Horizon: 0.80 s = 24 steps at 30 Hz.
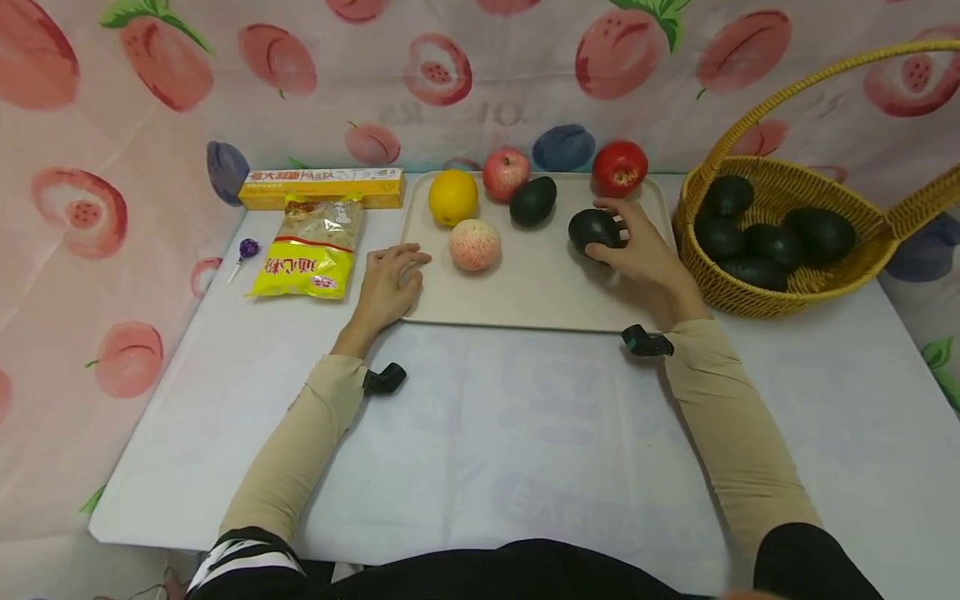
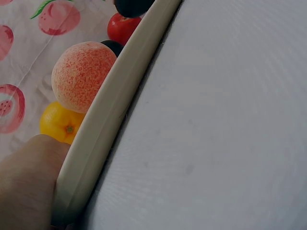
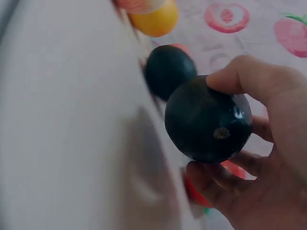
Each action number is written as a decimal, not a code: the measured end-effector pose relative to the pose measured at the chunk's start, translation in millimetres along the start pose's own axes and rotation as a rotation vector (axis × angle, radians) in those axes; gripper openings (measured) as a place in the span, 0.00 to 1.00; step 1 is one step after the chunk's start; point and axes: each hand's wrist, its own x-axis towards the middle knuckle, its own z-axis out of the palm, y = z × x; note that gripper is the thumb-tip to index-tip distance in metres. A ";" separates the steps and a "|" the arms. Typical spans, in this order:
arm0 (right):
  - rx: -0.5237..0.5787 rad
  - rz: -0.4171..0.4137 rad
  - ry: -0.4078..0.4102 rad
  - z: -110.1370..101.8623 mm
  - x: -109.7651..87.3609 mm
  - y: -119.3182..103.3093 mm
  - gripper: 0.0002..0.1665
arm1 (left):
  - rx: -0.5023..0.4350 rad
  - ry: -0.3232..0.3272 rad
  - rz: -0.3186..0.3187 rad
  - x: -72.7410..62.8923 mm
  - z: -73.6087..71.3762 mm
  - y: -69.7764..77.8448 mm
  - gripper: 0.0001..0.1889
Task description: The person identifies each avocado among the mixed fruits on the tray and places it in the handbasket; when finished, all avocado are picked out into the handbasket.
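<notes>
My right hand (image 1: pixel 643 250) grips a dark avocado (image 1: pixel 594 231) between thumb and fingers, over the right part of a cream tray (image 1: pixel 525 300). In the right wrist view the same avocado (image 3: pixel 208 120) shows its stem scar, with the thumb on one side and fingers on the other. A second avocado (image 1: pixel 533 201) lies on the tray beside a pink-red apple (image 1: pixel 506 173). At the tray's left edge rests my left hand (image 1: pixel 386 287), its fingers loosely bent and holding no fruit. Nearest to it are a speckled peach (image 1: pixel 475 245) and a yellow-orange citrus fruit (image 1: pixel 453 197).
A red tomato-like fruit (image 1: pixel 619 168) sits at the tray's back right corner. Right of the tray stands a yellow wicker basket (image 1: pixel 787 304) with several avocados and a tall handle. Leftward lie a pasta box (image 1: pixel 322 188), a yellow pasta bag (image 1: pixel 309 250) and a purple lollipop (image 1: pixel 248 248).
</notes>
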 end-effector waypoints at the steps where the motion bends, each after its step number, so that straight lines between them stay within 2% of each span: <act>1: -0.002 0.009 0.006 -2.6 -1.8 -2.7 0.41 | -0.002 0.002 0.007 0.4 -0.3 0.4 0.14; 8: 0.007 -0.002 0.064 -19.3 -12.5 -20.2 0.42 | -0.003 0.008 0.006 0.7 -1.7 2.4 0.14; 15: -0.014 0.021 0.007 -31.6 -23.9 -28.2 0.44 | -0.017 0.017 0.015 -2.4 -0.3 1.6 0.14; 24: -0.071 -0.072 -0.002 -50.7 -35.5 -33.4 0.43 | -0.010 0.004 -0.006 -2.0 -1.0 1.9 0.14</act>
